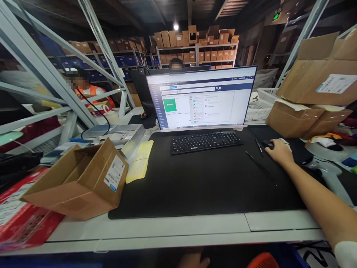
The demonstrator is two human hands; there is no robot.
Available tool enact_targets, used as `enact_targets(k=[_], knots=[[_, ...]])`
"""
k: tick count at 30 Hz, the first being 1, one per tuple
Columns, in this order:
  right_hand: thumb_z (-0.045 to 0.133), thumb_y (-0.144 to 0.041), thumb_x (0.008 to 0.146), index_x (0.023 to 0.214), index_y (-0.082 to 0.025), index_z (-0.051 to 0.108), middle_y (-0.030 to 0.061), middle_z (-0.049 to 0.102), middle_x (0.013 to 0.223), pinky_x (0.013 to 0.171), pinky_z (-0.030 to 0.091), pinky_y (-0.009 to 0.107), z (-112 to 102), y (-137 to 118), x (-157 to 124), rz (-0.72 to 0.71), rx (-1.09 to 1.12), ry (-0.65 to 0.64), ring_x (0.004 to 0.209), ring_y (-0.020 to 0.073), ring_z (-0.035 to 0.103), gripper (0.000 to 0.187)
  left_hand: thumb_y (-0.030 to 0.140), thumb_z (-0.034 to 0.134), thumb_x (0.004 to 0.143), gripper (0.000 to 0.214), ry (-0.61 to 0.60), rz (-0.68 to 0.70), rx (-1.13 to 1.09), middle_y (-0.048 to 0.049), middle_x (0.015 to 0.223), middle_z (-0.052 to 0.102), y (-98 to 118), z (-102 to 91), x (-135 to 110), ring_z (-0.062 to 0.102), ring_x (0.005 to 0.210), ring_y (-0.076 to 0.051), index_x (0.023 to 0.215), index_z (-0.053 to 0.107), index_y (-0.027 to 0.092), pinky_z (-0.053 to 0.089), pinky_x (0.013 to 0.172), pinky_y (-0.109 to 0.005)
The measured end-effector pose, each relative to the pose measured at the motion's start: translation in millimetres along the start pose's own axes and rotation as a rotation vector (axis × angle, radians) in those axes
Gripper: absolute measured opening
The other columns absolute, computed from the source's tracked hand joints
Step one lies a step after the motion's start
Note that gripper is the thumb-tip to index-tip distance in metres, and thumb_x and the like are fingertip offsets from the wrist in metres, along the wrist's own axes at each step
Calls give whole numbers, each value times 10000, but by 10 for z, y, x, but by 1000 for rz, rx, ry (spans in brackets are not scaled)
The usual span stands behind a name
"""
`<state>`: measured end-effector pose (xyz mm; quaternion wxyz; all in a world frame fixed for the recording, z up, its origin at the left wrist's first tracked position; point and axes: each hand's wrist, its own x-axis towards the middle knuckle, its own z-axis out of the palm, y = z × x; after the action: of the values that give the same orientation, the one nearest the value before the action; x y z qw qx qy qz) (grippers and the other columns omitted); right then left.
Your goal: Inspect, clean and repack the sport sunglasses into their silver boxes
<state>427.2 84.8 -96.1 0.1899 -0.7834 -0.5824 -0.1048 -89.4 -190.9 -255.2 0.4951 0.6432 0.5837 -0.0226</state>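
Note:
My right hand [281, 152] is closed over a black computer mouse [268, 144] at the right of the black desk mat [195, 182]. Only the front of the mouse shows past my fingers. Low in the view, below the table's front edge, my left hand [194, 260] is partly visible and dim; most of its fingers are hidden. A black keyboard [206, 142] lies in front of a lit monitor [206, 100] showing a web page and a chat-like window. Two dark pens [259, 147] rest just left of the mouse.
An open cardboard box [83, 182] and yellow slips [140, 162] are on the left. Cardboard boxes [295, 117], a white basket [259, 108] and a handheld scanner [327, 171] stand at right. A person in an orange vest [97, 91] is behind the frame; another head shows behind the monitor.

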Motion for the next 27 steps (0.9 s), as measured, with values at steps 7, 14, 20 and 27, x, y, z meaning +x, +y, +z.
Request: enact_targets(k=[7, 14, 20, 27], knots=[[526, -413, 919, 1368, -94, 549, 208, 606, 1349, 1042, 414, 386, 20, 15, 12, 1, -6, 14, 1236, 319, 552, 551, 547, 665, 751, 777, -47, 46, -1, 41, 1589, 500, 31, 13, 0, 410, 1494, -365, 1500, 473, 470, 285, 1248, -449], [507, -403, 927, 1385, -133, 558, 182, 543, 1464, 1099, 391, 395, 38, 33, 27, -28, 4, 10, 1314, 323, 512, 534, 507, 699, 764, 753, -69, 72, 9, 64, 1560, 531, 39, -30, 8, 393, 1504, -354, 1484, 477, 509, 307, 1247, -437], [507, -428, 918, 1353, -132, 580, 181, 574, 1420, 1083, 407, 399, 54, 53, 29, -12, 1, 5, 1287, 325, 537, 531, 428, 673, 930, 475, -53, 75, 6, -77, 1503, 542, 48, -22, -35, 503, 1399, -305, 1388, 589, 337, 421, 1176, -508], [517, -443, 911, 1385, -100, 538, 207, 592, 1376, 1053, 426, 405, 39, 47, 33, 11, 2, 11, 1250, 330, 555, 586, 389, 623, 984, 318, -26, 34, -5, -94, 1327, 625, 37, -29, -98, 639, 1154, -232, 1255, 637, 225, 576, 968, -415]])
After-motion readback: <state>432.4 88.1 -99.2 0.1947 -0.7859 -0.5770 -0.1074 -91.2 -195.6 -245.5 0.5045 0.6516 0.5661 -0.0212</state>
